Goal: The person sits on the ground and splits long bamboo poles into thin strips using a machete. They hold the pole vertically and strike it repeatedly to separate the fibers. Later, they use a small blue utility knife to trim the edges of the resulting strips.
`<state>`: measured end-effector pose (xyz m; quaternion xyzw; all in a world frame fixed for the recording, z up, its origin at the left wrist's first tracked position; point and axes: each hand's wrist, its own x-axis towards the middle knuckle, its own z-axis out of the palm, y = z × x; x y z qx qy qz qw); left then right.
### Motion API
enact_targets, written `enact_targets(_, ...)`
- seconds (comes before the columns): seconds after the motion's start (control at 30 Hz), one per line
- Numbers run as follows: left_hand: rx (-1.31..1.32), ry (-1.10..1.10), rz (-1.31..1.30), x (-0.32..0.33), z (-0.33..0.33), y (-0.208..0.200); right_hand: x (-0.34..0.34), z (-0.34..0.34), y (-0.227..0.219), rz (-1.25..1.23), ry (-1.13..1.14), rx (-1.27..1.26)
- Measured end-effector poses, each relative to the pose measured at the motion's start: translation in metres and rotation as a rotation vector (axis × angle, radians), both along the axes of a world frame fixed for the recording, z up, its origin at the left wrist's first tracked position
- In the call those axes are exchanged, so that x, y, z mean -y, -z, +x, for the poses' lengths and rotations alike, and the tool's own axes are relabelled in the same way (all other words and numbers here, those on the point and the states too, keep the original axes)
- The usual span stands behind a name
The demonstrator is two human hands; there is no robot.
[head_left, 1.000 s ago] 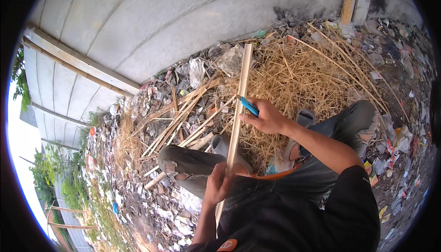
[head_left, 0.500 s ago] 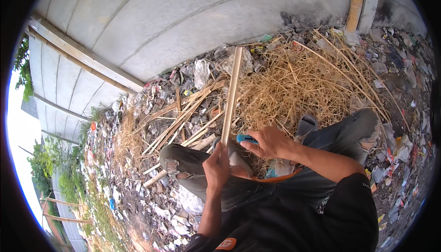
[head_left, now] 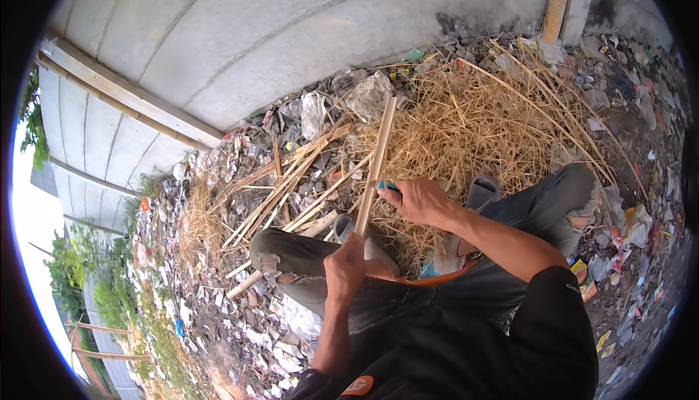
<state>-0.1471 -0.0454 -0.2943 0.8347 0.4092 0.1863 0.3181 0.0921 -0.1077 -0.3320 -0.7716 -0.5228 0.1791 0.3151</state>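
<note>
My left hand [head_left: 345,263] is closed round the lower end of a long, pale split-bamboo strip [head_left: 381,141], which slants up and away from me. In my right hand [head_left: 425,201] is a teal-handled utility knife [head_left: 389,187], the fingers wrapped round it. The knife's front end meets the strip's right edge about midway along; the blade itself is too small to make out clearly. Both hands are over my bent legs, and the torn left knee [head_left: 280,261] lies beside my left forearm.
Dry straw-like shavings [head_left: 473,119] are heaped beyond my right hand. Several bamboo strips [head_left: 287,181] lie on the littered ground to the left. A grey concrete panel wall [head_left: 291,28] runs behind, with an upright bamboo pole [head_left: 556,3] against it at the right.
My right hand has moved up and slightly left, bringing the knife against the strip. The strip's far end has tipped right and lower. My left hand keeps its hold.
</note>
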Motion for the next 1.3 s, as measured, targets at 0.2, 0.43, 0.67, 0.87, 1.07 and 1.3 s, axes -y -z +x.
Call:
enact_targets(0.2, -0.013, 0.048, -0.095, 0.021, -0.018, 0.001, 0.0, 0.056, 0.022, -0.001, 0.113, 0.102)
enact_targets(0.43, -0.093, 0.035, -0.119, 0.034, -0.07, -0.008, 0.012, 0.18, 0.071, 0.009, 0.681, -0.248)
enact_targets(0.67, -0.153, -0.094, -0.338, 0.038, -0.132, 0.005, 0.024, 0.196, 0.048, 0.192, 0.68, -0.19)
enact_targets(0.87, 0.029, -0.104, -0.196, 0.018, -0.088, -0.005, -0.004, 0.083, 0.005, 0.087, 0.183, -0.103)
enact_targets(1.07, 0.076, -0.051, -0.152, 0.005, -0.071, 0.007, 0.007, 0.009, -0.024, 0.076, -0.102, -0.054)
enact_targets(1.3, -0.052, 0.053, 0.034, 0.009, -0.068, -0.012, 0.005, 0.028, -0.022, -0.081, 0.033, -0.152)
